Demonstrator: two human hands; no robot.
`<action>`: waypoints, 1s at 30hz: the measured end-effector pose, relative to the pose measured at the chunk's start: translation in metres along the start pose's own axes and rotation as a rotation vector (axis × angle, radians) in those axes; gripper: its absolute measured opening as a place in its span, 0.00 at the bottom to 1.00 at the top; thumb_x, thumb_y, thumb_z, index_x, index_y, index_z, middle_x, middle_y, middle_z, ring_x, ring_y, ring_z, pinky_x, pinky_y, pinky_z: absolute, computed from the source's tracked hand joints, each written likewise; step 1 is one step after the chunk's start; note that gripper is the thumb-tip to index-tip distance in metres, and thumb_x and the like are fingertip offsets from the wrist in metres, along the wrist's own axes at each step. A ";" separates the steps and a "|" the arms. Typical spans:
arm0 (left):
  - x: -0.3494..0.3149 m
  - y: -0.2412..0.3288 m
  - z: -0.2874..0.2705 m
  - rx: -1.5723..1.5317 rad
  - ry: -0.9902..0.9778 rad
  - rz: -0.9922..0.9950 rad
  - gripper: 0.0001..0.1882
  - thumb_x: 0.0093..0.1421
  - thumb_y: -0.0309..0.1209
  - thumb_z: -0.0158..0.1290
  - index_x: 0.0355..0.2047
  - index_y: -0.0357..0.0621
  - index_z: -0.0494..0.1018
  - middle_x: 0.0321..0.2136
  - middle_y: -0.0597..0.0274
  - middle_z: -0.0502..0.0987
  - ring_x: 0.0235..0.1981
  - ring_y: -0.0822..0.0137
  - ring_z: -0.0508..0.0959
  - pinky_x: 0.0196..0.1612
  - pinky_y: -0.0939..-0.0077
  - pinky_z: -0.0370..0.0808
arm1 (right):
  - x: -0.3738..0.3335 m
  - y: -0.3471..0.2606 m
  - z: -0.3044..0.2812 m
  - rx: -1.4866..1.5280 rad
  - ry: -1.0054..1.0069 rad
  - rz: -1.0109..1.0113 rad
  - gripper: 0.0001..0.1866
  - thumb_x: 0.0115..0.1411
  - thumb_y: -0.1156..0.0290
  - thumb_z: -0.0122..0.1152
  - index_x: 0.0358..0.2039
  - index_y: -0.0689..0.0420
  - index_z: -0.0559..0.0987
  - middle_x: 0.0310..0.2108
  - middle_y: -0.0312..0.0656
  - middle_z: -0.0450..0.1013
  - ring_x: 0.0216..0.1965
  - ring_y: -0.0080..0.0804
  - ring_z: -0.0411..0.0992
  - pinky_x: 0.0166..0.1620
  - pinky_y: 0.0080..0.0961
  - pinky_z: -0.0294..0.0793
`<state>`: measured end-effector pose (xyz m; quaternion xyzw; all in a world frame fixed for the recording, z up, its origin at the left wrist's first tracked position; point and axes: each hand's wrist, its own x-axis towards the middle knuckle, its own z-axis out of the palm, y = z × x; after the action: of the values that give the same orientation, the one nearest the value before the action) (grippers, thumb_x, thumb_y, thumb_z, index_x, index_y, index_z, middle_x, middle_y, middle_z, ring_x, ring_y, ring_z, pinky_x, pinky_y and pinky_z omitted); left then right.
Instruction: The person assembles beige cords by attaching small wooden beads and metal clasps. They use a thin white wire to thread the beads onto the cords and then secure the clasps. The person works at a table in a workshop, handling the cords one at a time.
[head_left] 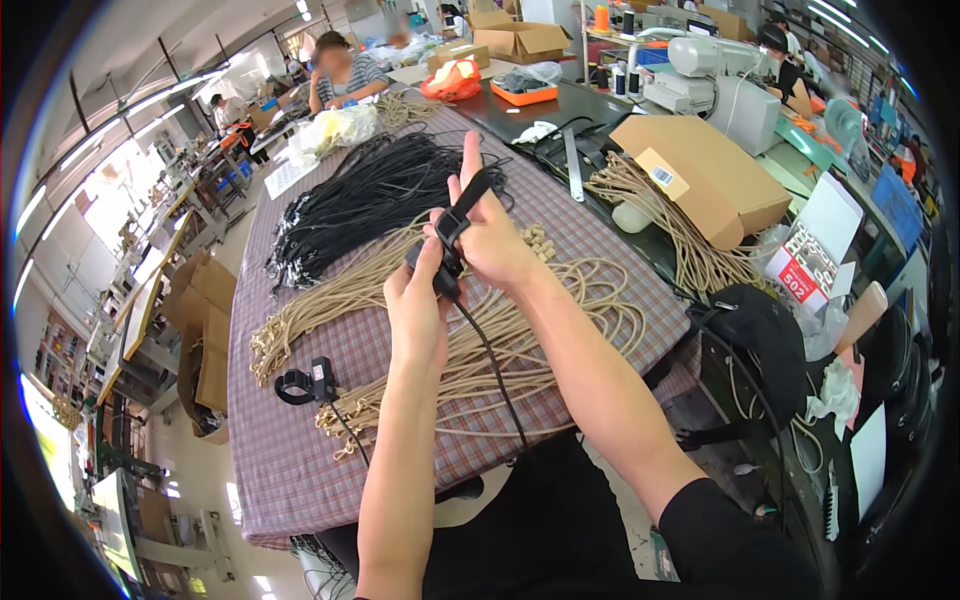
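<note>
A black strap (462, 212) with a buckle loops around my right hand (495, 240), whose fingers stretch out and point away from me. A small black device (447, 278) sits on this strap by the wrist, and a thin black cable (490, 350) runs down from it. My left hand (418, 305) pinches the device from the left side. A second black strapped device (320, 380) lies on the checked cloth (265, 480) at the near left. Under and around my hands are beige cords (350, 305) with metal ends and a bundle of black cords (360, 195).
At the right stand an open cardboard box (700, 170) over more beige cords, a small white box (815, 245) and a black cap (750, 330). A metal ruler (573, 165) lies beyond the cloth. Another person (345, 75) sits at the table's far end.
</note>
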<state>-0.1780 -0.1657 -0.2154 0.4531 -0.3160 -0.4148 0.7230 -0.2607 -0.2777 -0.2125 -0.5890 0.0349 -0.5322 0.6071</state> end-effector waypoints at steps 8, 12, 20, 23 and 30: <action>-0.008 -0.014 0.004 0.215 -0.057 0.019 0.15 0.74 0.39 0.58 0.41 0.37 0.77 0.31 0.64 0.78 0.26 0.72 0.76 0.29 0.75 0.72 | 0.015 0.013 -0.013 -0.550 0.355 -0.155 0.64 0.70 0.35 0.59 0.80 0.59 0.27 0.78 0.73 0.20 0.81 0.61 0.20 0.79 0.51 0.29; -0.024 -0.034 0.007 0.318 -0.136 0.020 0.13 0.74 0.35 0.58 0.40 0.34 0.78 0.29 0.65 0.78 0.26 0.74 0.76 0.30 0.76 0.74 | 0.024 0.025 -0.030 -0.411 0.611 -0.186 0.53 0.74 0.44 0.57 0.79 0.64 0.39 0.79 0.73 0.33 0.81 0.64 0.35 0.77 0.55 0.43; -0.080 -0.063 0.019 0.362 -0.212 -0.042 0.18 0.73 0.38 0.61 0.47 0.32 0.77 0.32 0.68 0.79 0.31 0.79 0.72 0.35 0.79 0.71 | 0.004 -0.033 -0.028 0.986 0.654 0.390 0.26 0.72 0.56 0.60 0.58 0.59 0.63 0.51 0.55 0.67 0.52 0.46 0.70 0.59 0.63 0.80; -0.083 -0.057 0.020 0.219 -0.178 0.000 0.16 0.75 0.37 0.59 0.48 0.32 0.77 0.36 0.67 0.79 0.36 0.77 0.74 0.42 0.78 0.72 | 0.006 -0.034 -0.010 0.949 0.443 0.435 0.19 0.71 0.58 0.60 0.49 0.61 0.69 0.41 0.50 0.71 0.42 0.44 0.74 0.58 0.64 0.82; -0.092 -0.054 0.007 -0.438 -0.403 -0.159 0.26 0.69 0.25 0.62 0.63 0.37 0.66 0.57 0.54 0.76 0.59 0.62 0.76 0.68 0.60 0.67 | 0.008 -0.045 0.034 -0.632 0.197 -0.088 0.13 0.66 0.62 0.66 0.41 0.57 0.77 0.41 0.45 0.73 0.41 0.45 0.78 0.43 0.48 0.86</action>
<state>-0.2429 -0.1008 -0.2698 0.2185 -0.3196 -0.6098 0.6916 -0.2618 -0.2488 -0.1637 -0.6948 0.2315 -0.5752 0.3644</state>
